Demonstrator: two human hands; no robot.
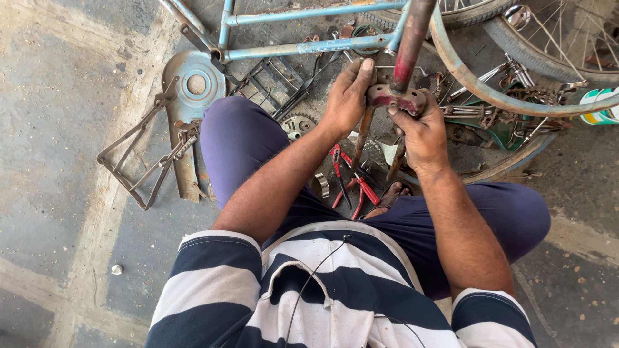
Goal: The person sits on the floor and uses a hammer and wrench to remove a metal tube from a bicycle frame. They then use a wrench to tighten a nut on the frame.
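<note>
A person sits on the concrete floor (64,129) with both hands on a rusty bike fork (396,96), which stands right in front of them between their knees. The left hand (348,96) is wrapped around the left side of the fork's top part, with the thumb pointing up along it. The right hand (422,132) grips the right side, with fingers curled over the edge (both hands are closed tight on the metal). A dark red tube runs up from the fork, and two thin rusty legs run down from it toward the floor. Red pliers (351,183) lie on the floor just below the hands, between the person's legs. A light blue bike frame (309,46) lies across the top of the view, behind the hands. A rusty wheel rim (490,96) curves past the right hand, close by. A round metal chain cover (193,84) and a bent wire rack (138,161) lie on the floor to the left, well apart from the hands. A gear wheel (296,124) peeks out near the left wrist.
</note>
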